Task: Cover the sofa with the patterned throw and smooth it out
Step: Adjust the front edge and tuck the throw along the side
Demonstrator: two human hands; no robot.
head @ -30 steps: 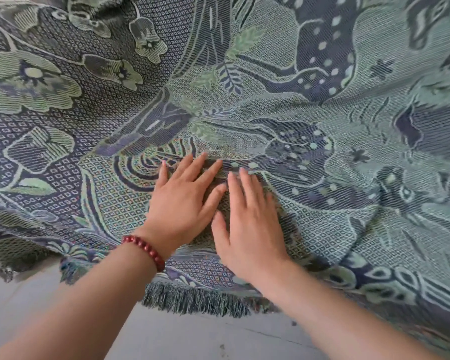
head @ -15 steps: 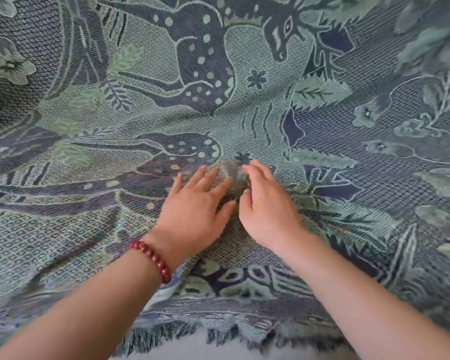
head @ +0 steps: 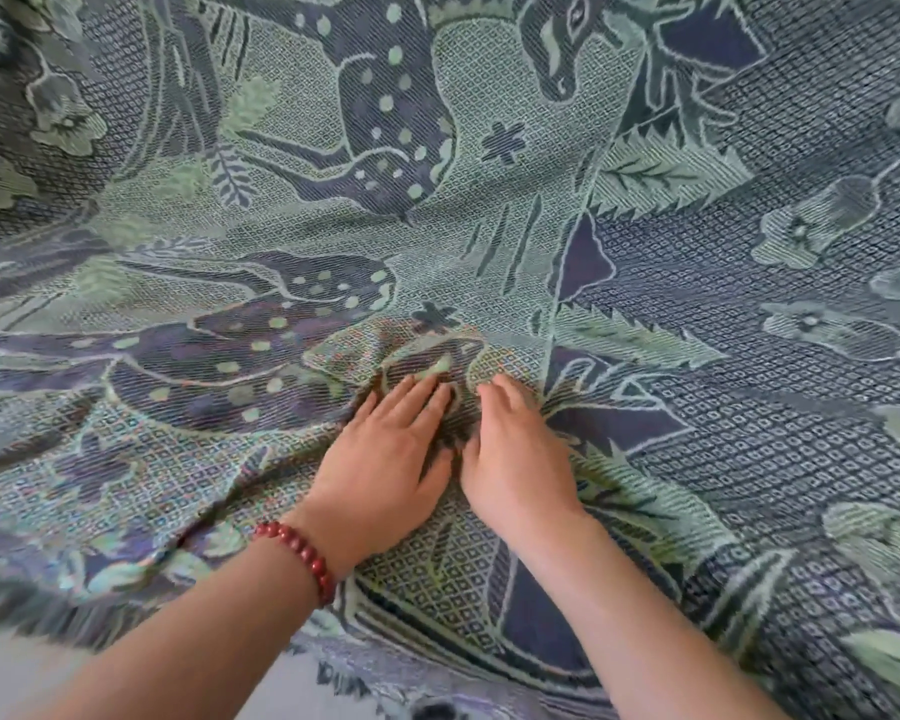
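Observation:
The patterned throw (head: 489, 210), woven in green and navy with spotted deer, leaves and flowers, fills almost the whole view and hides the sofa beneath it. My left hand (head: 385, 459), with a red bead bracelet on the wrist, lies flat on the cloth with fingers spread. My right hand (head: 515, 459) presses palm down right beside it, fingertips curled into the fabric. A bunched ridge of cloth (head: 427, 356) rises just beyond the fingertips of both hands. Small creases fan out around them.
The throw's fringed front edge (head: 63, 615) hangs at the lower left, with pale grey floor (head: 22, 683) below it. The cloth dips along the fold between seat and backrest, across the middle of the view.
Both hands have slid right across the throw and further in, away from the fringed edge. A ridge of cloth has bunched up ahead of the fingertips.

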